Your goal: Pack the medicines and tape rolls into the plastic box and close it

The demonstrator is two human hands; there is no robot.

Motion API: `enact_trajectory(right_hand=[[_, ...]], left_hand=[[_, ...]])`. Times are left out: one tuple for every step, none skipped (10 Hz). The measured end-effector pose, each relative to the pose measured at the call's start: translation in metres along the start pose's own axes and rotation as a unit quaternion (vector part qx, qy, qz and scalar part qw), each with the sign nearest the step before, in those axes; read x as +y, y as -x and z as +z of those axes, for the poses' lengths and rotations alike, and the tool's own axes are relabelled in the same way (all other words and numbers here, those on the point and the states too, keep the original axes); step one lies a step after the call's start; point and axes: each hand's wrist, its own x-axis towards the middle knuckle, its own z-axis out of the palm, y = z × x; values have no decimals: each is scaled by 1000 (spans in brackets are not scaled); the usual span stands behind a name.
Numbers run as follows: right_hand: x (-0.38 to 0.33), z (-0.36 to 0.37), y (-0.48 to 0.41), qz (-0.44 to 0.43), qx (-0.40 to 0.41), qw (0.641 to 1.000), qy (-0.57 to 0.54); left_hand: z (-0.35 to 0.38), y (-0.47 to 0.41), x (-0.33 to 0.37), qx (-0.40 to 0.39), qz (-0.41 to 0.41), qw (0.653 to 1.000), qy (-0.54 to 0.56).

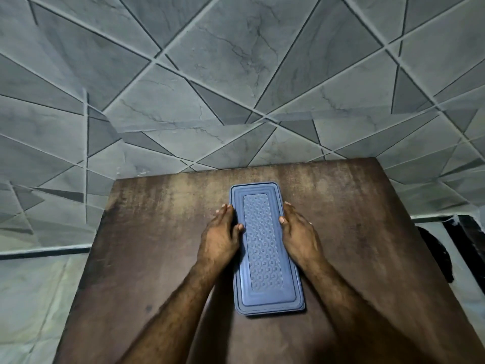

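Left hand [219, 233] and right hand [299, 232] clasping lidded blue plastic box [263, 248] mid-tabletop [157, 232]; press evenly, seemingly unlatched.

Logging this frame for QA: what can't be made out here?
- Contents of the plastic box, head view: the lid covers them.
- Box long sides: left hand and right hand cover them; latching unclear.
- Table near edge: cut off by the frame bottom.

Plastic box [265, 248]: lid on, contents hidden. Box walls covered by left hand [219, 239] and right hand [299, 236]. Forearms cut off at bottom edge. Table [157, 258] near corners out of frame.
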Motion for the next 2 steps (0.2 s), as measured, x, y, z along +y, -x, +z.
enact_trajectory(right_hand=[[-11, -20, -8, -4, 20, 1000, -19], [-27, -41, -11, 10, 41, 998, -49]], left_hand=[[-15, -12, 3, 39, 48, 998, -31], [-42, -14, 17, 78, 94, 992, -35]])
